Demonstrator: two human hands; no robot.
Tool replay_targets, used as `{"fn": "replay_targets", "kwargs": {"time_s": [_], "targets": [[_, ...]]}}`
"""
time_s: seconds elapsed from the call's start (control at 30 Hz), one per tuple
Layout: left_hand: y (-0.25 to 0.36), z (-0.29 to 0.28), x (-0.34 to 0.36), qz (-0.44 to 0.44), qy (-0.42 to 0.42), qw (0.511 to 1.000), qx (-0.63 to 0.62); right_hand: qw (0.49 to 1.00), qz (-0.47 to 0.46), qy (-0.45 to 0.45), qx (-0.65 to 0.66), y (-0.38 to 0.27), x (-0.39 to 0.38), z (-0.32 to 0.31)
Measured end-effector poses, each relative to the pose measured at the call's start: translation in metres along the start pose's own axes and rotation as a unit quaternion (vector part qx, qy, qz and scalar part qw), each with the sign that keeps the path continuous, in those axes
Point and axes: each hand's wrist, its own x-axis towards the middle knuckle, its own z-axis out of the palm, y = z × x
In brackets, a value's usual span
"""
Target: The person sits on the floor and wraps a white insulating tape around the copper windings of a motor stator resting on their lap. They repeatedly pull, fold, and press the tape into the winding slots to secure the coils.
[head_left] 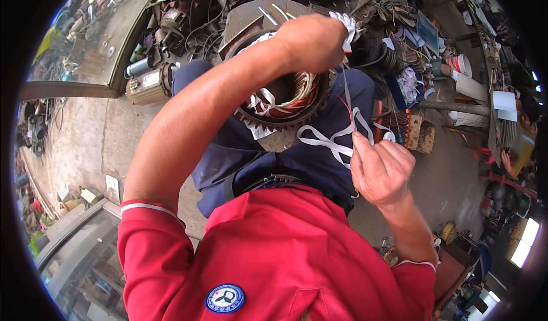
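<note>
A motor stator with copper windings and white lacing sits between my knees, partly hidden by my left forearm. Above its right side my left hand is closed on white tape, a strand of which runs downward; a white bunched item, unclear in kind, is at its fingertips. Lower right, my right hand pinches the white tape, which loops loosely over my right thigh. A thin red wire or thread runs to that hand. Light rods lie behind the stator.
A small motor stands at left beside a glass-topped bench. Tangled cables and parts fill the back. At right lie a blue box of scraps, a cardboard piece and a horizontal pipe. Another person is at the far right.
</note>
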Motion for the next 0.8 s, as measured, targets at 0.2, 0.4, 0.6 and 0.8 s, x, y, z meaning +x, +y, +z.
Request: {"fn": "replay_targets", "kwargs": {"time_s": [0.2,0.4,0.6,0.8], "targets": [[-0.023,-0.012,-0.019,-0.059,0.218,0.938,-0.262,0.998,-0.020,-0.050,-0.038,0.011,0.016,0.021],[-0.036,0.015,-0.118,0.009,0.355,0.930,-0.095,0.995,0.019,-0.081,-0.055,0.004,0.028,0.034],[-0.044,0.073,-0.162,0.111,0.381,0.916,-0.057,0.991,0.064,-0.104,-0.054,-0.009,0.044,0.043],[-0.051,0.088,-0.157,0.125,0.429,0.892,-0.074,0.967,0.190,-0.166,-0.026,-0.025,0.074,0.031]]}}
